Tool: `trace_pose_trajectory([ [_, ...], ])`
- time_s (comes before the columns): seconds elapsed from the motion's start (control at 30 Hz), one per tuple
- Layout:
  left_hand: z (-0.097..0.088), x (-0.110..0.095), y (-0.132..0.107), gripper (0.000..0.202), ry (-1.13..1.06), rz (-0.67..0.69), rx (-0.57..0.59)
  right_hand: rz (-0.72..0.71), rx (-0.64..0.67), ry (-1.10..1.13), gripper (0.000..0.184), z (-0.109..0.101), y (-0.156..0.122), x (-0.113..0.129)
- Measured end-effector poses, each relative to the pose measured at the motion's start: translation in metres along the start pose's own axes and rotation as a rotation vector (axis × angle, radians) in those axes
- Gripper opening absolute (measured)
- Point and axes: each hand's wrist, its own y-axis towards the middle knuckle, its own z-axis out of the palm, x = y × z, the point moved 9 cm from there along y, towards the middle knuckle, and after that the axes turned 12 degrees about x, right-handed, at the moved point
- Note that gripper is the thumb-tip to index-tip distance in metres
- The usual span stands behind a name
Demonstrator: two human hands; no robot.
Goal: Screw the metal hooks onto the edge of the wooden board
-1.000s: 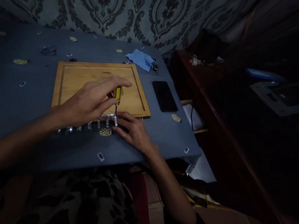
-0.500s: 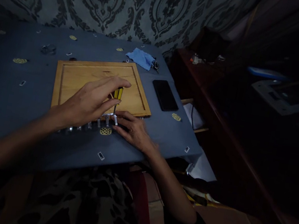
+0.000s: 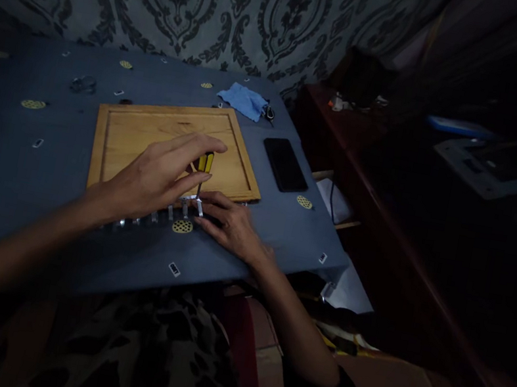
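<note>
Nearest us, our right hand [image 3: 229, 223] lies flat on the end of a metal hook rail [image 3: 160, 215], apparently to steady it. Just beside it, our left hand [image 3: 155, 179] pinches a yellow-handled screwdriver [image 3: 204, 163] upright, tip on the rail. Beyond both hands lies a wooden board [image 3: 120, 129]; farther right are a black phone [image 3: 285, 165] and a blue cloth [image 3: 245, 101].

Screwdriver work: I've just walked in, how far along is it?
Done: nothing tells; too dark. In hand: left hand holds the screwdriver upright on the right end of the strip, right hand pinning it. Left: perhaps the tabs further left.
</note>
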Motion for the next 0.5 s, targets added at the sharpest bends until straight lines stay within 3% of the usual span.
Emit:
trace_pose_trajectory([
  [0.27, 0.0039, -0.0016, -0.0009, 0.035, -0.015, 0.013, -0.011, -0.004, 0.000, -0.011, 0.030, 0.0006, -0.0001, -0.0004],
  [0.5, 0.0053, 0.0054, 0.0004, 0.037, -0.081, -0.030, 0.074, -0.005, -0.001, -0.008, 0.031, -0.0001, 0.0003, 0.0006],
])
